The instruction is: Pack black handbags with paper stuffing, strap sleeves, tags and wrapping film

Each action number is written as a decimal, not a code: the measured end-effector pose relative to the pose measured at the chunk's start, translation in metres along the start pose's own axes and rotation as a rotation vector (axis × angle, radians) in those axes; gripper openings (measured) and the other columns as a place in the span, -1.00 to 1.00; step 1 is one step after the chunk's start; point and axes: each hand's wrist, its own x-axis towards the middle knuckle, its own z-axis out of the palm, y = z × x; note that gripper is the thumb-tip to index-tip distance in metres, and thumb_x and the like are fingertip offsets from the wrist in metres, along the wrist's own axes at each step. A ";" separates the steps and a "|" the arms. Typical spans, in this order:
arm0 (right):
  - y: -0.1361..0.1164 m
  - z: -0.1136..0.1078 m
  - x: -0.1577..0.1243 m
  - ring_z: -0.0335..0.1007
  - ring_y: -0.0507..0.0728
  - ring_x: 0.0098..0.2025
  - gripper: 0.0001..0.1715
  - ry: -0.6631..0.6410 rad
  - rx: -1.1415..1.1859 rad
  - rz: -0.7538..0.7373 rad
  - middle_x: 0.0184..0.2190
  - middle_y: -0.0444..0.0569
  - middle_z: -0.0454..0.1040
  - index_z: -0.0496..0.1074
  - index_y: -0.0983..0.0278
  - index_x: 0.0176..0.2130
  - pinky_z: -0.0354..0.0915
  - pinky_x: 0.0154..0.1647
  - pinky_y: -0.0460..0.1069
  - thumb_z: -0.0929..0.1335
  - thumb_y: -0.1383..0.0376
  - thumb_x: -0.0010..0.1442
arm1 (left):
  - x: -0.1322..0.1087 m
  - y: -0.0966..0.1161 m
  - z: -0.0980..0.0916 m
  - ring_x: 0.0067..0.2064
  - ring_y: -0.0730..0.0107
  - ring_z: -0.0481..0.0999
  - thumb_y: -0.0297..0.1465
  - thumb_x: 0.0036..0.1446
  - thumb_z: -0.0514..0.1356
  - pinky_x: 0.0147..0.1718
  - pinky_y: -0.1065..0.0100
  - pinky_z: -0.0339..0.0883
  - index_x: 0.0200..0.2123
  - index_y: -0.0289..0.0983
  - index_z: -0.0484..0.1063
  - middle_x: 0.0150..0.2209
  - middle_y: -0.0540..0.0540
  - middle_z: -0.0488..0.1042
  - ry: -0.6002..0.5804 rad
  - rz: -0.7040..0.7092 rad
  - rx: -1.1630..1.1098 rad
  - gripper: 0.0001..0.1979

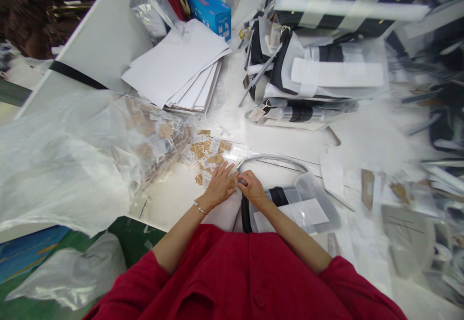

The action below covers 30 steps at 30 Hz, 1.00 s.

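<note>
The left hand (218, 185) is largely open, fingers stretched and slightly apart, with a small brown tag (231, 181) at its 3 o'clock; whether the thumb grips it, I cannot tell. The right hand (253, 187) is curled, thumb and fingertips drawn together; anything they pinch is too small to make out. The plastic-wrapped bag (279, 196) lies at its 4 o'clock.

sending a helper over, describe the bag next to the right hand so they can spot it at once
Find the white table, then the red shirt at its near edge and the right hand reaching from it. The wrapped bag lies beside that hand, the right forearm across it. Unlike the wrapped bags grouped farther back, it lies by itself, close to the shirt.
</note>
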 end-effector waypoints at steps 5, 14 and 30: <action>0.002 0.001 0.000 0.21 0.00 -0.47 -0.76 0.039 -0.024 0.024 -0.28 -0.13 0.35 0.45 0.20 -0.17 0.26 -0.31 -0.04 0.36 0.35 0.10 | 0.009 -0.009 0.002 0.28 0.04 0.18 -0.47 0.04 0.29 0.29 -0.10 -0.15 -0.23 -0.19 0.43 0.09 -0.16 0.40 -0.033 0.009 0.074 -0.81; -0.003 -0.002 -0.003 0.28 0.02 -0.40 -0.68 -0.010 -0.037 -0.033 -0.25 -0.10 0.36 0.50 0.12 -0.06 0.28 -0.27 -0.05 0.34 0.34 0.17 | -0.009 -0.008 -0.005 -0.27 0.22 0.43 -0.49 0.09 0.19 -0.13 0.22 0.19 -0.37 -0.22 0.44 -0.41 -0.06 0.47 -0.056 -0.139 0.025 -0.94; -0.046 -0.049 -0.001 0.41 0.12 -0.20 -0.77 0.179 -0.046 0.024 -0.20 -0.02 0.49 0.55 0.16 -0.17 0.35 -0.11 0.04 0.31 0.26 0.22 | -0.020 0.013 -0.049 0.06 0.06 0.47 -0.31 0.08 0.28 0.07 0.07 0.30 -0.01 -0.22 0.44 -0.01 -0.17 0.51 0.118 -0.231 -0.119 -0.62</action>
